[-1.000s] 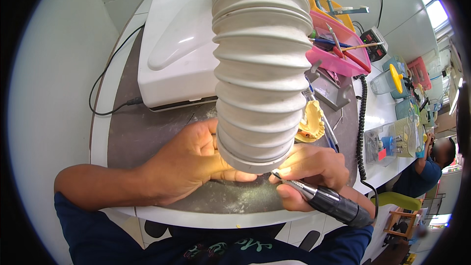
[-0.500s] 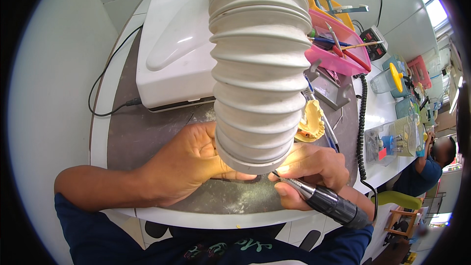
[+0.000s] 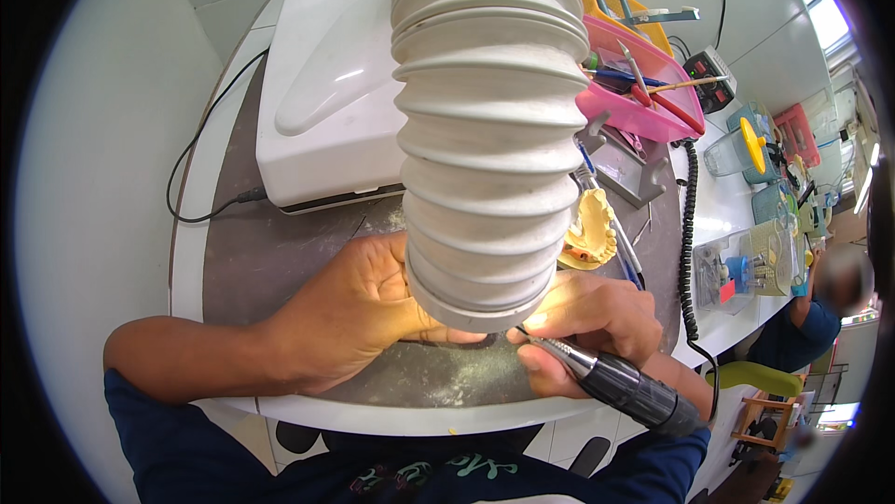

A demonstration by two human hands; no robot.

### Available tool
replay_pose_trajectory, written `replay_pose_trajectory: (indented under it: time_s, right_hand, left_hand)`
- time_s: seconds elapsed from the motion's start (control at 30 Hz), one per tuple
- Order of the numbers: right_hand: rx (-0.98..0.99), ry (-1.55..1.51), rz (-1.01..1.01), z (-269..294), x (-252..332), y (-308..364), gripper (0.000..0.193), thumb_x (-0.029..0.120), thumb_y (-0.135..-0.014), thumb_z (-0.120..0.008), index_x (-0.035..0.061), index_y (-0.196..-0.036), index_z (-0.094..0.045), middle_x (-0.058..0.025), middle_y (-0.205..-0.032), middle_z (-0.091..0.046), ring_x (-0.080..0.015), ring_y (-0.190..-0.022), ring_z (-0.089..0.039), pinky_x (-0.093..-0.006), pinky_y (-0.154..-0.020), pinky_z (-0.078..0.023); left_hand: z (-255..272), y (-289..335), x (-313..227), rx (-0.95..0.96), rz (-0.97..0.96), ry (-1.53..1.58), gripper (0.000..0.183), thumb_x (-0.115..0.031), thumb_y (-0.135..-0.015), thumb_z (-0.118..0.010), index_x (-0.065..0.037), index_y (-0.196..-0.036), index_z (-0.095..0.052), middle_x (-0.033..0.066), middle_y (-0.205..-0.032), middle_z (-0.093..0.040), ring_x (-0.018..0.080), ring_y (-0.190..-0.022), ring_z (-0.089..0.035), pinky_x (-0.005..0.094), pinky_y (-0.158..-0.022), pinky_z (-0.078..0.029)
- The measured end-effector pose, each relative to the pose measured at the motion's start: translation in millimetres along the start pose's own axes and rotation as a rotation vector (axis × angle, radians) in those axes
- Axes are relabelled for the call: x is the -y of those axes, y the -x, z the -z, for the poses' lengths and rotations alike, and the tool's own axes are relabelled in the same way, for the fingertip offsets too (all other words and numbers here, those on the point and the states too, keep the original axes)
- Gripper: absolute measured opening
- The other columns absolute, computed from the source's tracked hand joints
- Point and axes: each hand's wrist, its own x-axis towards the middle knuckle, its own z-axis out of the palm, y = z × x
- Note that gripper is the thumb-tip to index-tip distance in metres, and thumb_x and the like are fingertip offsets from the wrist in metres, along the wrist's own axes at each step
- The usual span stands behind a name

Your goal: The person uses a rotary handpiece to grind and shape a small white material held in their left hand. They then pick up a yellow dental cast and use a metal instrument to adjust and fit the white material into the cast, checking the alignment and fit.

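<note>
My right hand [image 3: 611, 313] grips a black and silver rotary handpiece [image 3: 643, 394], its thin tip pointing up and left toward the hose mouth. A wide white corrugated hose [image 3: 489, 150] comes down between my hands and covers the tip's surroundings. My left hand [image 3: 354, 317] is closed, fingers curled in under the hose's lower end; whatever they pinch is hidden behind it. Bright light falls on the fingertips of both hands. Just beyond my right hand lies a yellowish dental cast [image 3: 597, 232] with a row of teeth. Pale dust [image 3: 457, 383] is scattered on the dark worktop below the hands.
A white box-shaped machine [image 3: 326, 103] with a black cable stands at the back left. A pink tray [image 3: 643, 84] of hand tools sits behind a grey stand [image 3: 634, 168]. A coiled black cord [image 3: 689, 243] runs down the right. Another person [image 3: 792, 327] sits far right.
The hose sits very slightly further left in the picture. Both hands and the handpiece hold almost the same place. The other person's head has shifted a little.
</note>
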Motion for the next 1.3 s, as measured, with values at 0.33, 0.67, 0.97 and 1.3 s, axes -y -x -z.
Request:
replay_pose_trajectory:
  time_s: [0.33, 0.67, 0.97, 1.3]
  right_hand:
    - [0.014, 0.016, 0.018, 1.2, 1.2, -1.9, 0.026, 0.002, -0.067, -0.081, 0.0014, -0.088, -0.067, -0.0131, -0.081, -0.07, -0.0267, -0.075, -0.072, -0.0308, -0.065, -0.057]
    - [-0.002, -0.019, -0.006, 1.5, -0.1, 2.3, 0.027, 0.002, -0.066, -0.082, 0.0014, -0.089, -0.067, -0.0148, -0.083, -0.07, -0.0256, -0.073, -0.071, -0.0298, -0.064, -0.056]
    - [0.076, 0.018, 0.011, 3.9, 3.1, -3.1, 0.024, 0.001, -0.075, -0.077, -0.0011, -0.095, -0.064, -0.014, -0.082, -0.071, -0.022, -0.078, -0.071, -0.0321, -0.074, -0.055]
    - [-0.036, -0.001, -0.023, -2.8, 0.3, 2.5, 0.027, 0.003, -0.068, -0.082, 0.0018, -0.091, -0.067, -0.0156, -0.085, -0.071, -0.0251, -0.072, -0.071, -0.0288, -0.062, -0.055]
  left_hand:
    - [-0.8, 0.6, 0.1, -0.006, -0.026, -0.038, 0.036, 0.003, -0.093, -0.055, 0.0, -0.128, -0.051, 0.0109, -0.127, -0.06, 0.0214, -0.118, -0.058, 0.0408, -0.103, -0.05]
    - [2.5, -1.1, -0.3, 0.023, 0.029, 0.013, 0.036, 0.004, -0.093, -0.055, 0.0, -0.129, -0.051, 0.0115, -0.127, -0.06, 0.0219, -0.118, -0.059, 0.0404, -0.102, -0.051]
    - [1.8, -0.2, -0.9, 0.018, 0.027, 0.025, 0.034, 0.003, -0.092, -0.056, 0.001, -0.126, -0.053, 0.0118, -0.124, -0.061, 0.0204, -0.115, -0.06, 0.0374, -0.101, -0.051]
    - [-2.0, 1.5, 2.2, -0.031, -0.06, -0.07, 0.03, 0.005, -0.091, -0.056, 0.002, -0.121, -0.057, 0.0119, -0.118, -0.064, 0.0183, -0.11, -0.062, 0.0342, -0.097, -0.053]
